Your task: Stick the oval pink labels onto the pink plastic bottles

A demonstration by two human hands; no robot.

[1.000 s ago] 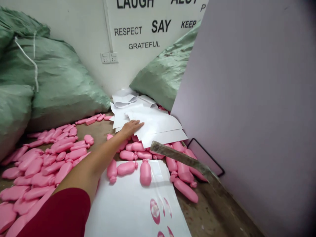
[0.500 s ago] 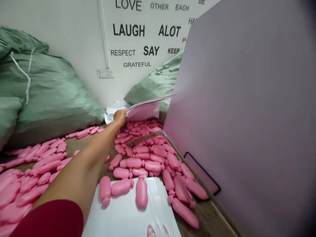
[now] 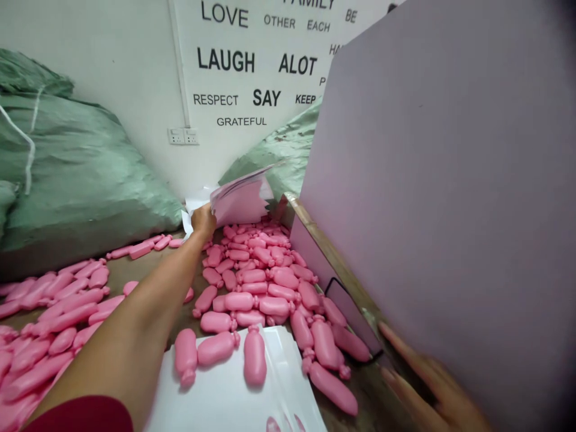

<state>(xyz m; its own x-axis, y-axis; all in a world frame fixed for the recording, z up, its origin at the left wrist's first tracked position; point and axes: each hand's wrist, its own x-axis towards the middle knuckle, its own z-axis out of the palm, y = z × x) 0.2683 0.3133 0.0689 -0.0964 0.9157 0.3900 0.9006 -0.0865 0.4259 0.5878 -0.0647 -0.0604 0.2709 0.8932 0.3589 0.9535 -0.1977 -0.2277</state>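
"What do you see in the head view?"

"The left hand (image 3: 204, 220) has its fingers closed on the edge of some papers (image 3: 240, 197). They are up on a slant, near the wall (image 3: 130, 72), at the far end of the pink pile (image 3: 252, 276)."

"And the right hand (image 3: 420, 384)?"

"It's low down on the right, at the wood strip (image 3: 333, 252). Its fingers are apart, around the strip. I can't tell if they grip it."

"Where does the strip go?"

"It runs from the far end of the pink pile back to the right hand, beside the big purple board (image 3: 427, 156). A black loop (image 3: 332, 283) is next to it."

"What is close to us?"

"A white stack (image 3: 229, 405). Three pink lumps (image 3: 255, 357) are at its far end. Two lie next to each other, and one points down toward us. The stack has some pink marks near the bottom."

"What else is there?"

"A left heap (image 3: 67, 312) of pink lumps, partly behind the left arm. Behind it sits a big green bag (image 3: 85, 174) with a white string (image 3: 30, 159). One more green sack (image 3: 290, 141) is behind the papers. The wall has two sockets (image 3: 183, 136) and black words like LAUGH and LOVE."
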